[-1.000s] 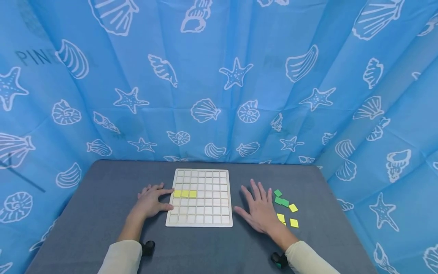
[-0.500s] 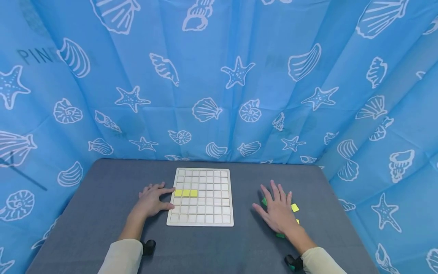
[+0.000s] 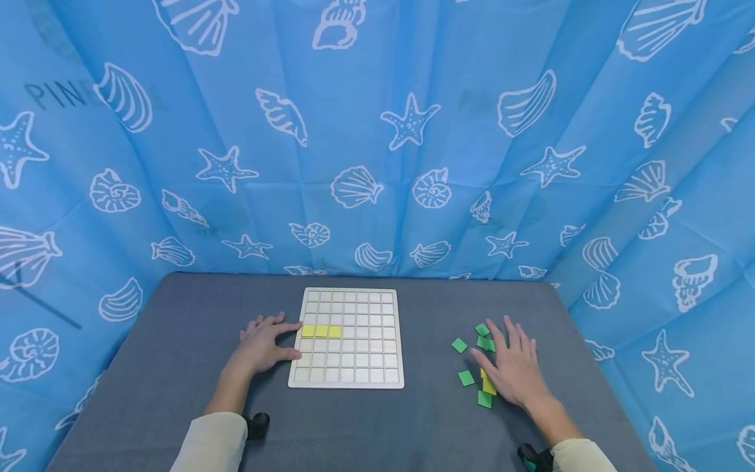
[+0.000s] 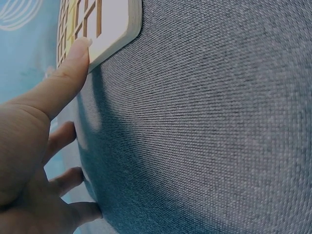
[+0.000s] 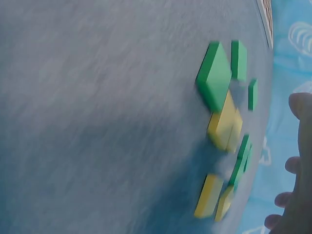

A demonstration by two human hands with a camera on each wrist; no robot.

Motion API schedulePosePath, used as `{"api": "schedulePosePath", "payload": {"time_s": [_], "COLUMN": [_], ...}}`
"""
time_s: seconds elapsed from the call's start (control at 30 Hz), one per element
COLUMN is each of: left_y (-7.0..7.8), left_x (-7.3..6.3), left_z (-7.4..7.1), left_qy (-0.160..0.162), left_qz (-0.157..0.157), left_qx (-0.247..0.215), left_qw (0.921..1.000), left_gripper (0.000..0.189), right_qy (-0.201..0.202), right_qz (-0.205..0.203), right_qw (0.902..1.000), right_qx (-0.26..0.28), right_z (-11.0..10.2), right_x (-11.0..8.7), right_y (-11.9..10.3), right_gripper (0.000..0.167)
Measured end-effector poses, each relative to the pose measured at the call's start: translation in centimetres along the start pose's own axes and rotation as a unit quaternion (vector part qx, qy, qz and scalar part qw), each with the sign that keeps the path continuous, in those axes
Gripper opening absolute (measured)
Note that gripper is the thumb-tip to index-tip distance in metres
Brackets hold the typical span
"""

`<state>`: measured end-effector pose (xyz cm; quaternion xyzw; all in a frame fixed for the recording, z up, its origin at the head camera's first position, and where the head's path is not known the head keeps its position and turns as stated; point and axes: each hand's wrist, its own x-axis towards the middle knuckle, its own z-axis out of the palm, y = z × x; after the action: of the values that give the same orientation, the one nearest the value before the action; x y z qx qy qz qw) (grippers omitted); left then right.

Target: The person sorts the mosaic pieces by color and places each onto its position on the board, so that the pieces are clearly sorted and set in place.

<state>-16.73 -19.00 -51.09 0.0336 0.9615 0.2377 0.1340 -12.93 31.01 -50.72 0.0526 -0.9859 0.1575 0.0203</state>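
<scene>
My left hand [image 3: 259, 349] rests at the left edge of a pale wooden grid board [image 3: 362, 360]. Its thumb and index finger touch the rim; in the left wrist view the thumb [image 4: 63, 80] lies on the board's border [image 4: 114, 24]. Three yellow square tiles [image 3: 321, 331] fill the left cells of one row. Over the loose tiles to the right hovers my right hand [image 3: 516, 368], fingers spread, holding nothing. Several green tiles [image 3: 466, 378] and yellow tiles [image 3: 489, 385] lie there, some partly hidden under the hand. The right wrist view shows green [image 5: 214, 78] and yellow [image 5: 224, 124] tiles blurred.
A grey cloth-covered table [image 3: 354, 432] carries everything. Blue curtains [image 3: 377, 131] with white shell prints rise behind it and along both sides. Black wrist-worn devices [image 3: 257, 425] sit below both hands.
My right hand has moved right, away from the board and across the loose tiles. Green tiles on the near left of the pile are now uncovered. The left hand stays at the board.
</scene>
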Motion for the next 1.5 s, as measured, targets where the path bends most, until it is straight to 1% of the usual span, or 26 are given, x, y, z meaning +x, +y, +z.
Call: {"api": "schedulePosePath", "payload": {"time_s": [0.17,0.27,0.4,0.53,0.77,0.93,1.03,1.2,1.3,1.5], "left_y": [-0.2,-0.2,-0.1,0.0,0.0,-0.2,-0.2,0.1,0.2,0.2], "left_x": [0.3,0.4,0.3,0.2,0.1,0.3,0.4,0.3,0.2,0.1], "left_z": [0.3,0.4,0.3,0.1,0.1,0.3,0.4,0.3,0.2,0.1], "left_qy": [-0.001,-0.003,-0.003,0.000,0.000,0.001,0.003,0.002,0.003,0.003], "left_qz": [-0.003,-0.005,-0.006,-0.005,-0.009,-0.011,-0.013,-0.012,-0.013,-0.014], "left_qx": [0.001,-0.001,-0.003,-0.001,-0.005,-0.001,0.001,0.001,-0.001,-0.001], "left_qw": [1.0000,1.0000,1.0000,1.0000,0.9999,0.9999,0.9999,0.9999,0.9999,0.9999], "left_gripper": [0.072,0.072,0.072,0.072,0.072,0.072,0.072,0.071,0.070,0.071], "right_qy": [-0.024,-0.026,-0.017,0.004,0.027,0.056,0.067,0.066,0.063,0.047], "right_qz": [0.025,0.040,0.043,0.049,0.064,0.062,0.061,0.062,0.063,0.082], "right_qw": [0.9994,0.9989,0.9989,0.9987,0.9971,0.9952,0.9941,0.9940,0.9948,0.9953], "right_qx": [0.003,0.004,0.000,-0.010,-0.031,-0.052,-0.060,-0.060,-0.048,-0.020], "right_z": [-0.7,-0.8,-0.8,-0.5,0.1,0.4,0.6,0.7,0.6,0.2], "right_x": [-0.9,-1.2,-1.3,-1.4,-1.2,-1.1,-1.0,-0.9,-0.8,-0.8], "right_y": [1.5,2.5,3.5,4.1,4.3,4.2,4.1,4.1,4.1,3.9], "right_gripper": [0.081,0.081,0.079,0.074,0.056,0.045,0.039,0.032,0.030,0.024]}}
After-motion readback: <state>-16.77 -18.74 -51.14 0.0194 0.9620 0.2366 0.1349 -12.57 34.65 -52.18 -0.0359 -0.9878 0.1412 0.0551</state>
